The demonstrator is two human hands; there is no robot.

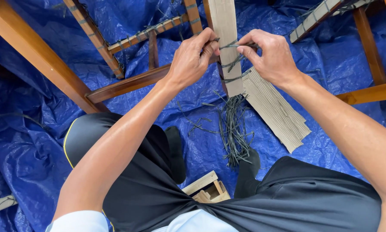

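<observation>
Seen from above: left hand (192,58) and right hand (268,53) raised side by side, fingers (210,43) of both pinched narrow on dark grey cord (231,60) wrapped around a cardboard-covered wooden leg (225,38) near top centre. Below the hands, loose cord strands (235,129) hanging in a bundle, beside a strip of corrugated cardboard (276,109) slanting down to the right. Underneath, blue tarpaulin (30,141) over the floor, brown wooden chair frame (42,60) on the left, black trousers (158,189) in the foreground
</observation>
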